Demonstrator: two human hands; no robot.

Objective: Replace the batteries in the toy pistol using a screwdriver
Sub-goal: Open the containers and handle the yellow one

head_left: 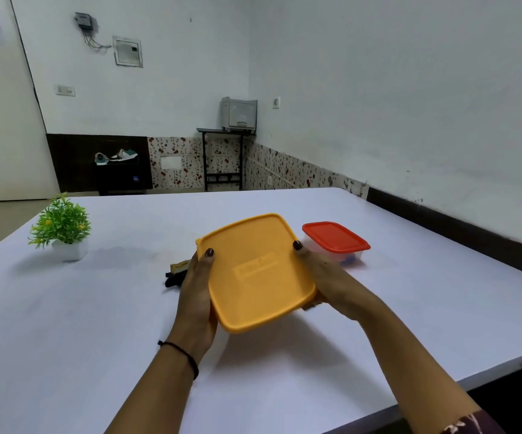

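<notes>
Both hands are holding the yellow box (256, 270) at frame centre, just above the counter (97, 339). The left hand (195, 296) is taking its left edge and the right hand (325, 277) its right edge, thumbs lying on the lid, fingers wrapping underneath. So each grip is closed on the box, lid on.

The toy pistol isn't showing clearly. A dark object (176, 275) with a tan part is lying on the counter behind the left hand, centre-left, mostly hidden; could be it, can't confirm. No screwdriver or batteries are showing. A red-lidded box (334, 238) is sitting right of centre with something blue inside.

I'm reading this as setup: getting into the box, probably for tools or cells. The next move is calling for one hand peeling a lid corner while the other is bracing the base; a snap lid may pop.
</notes>
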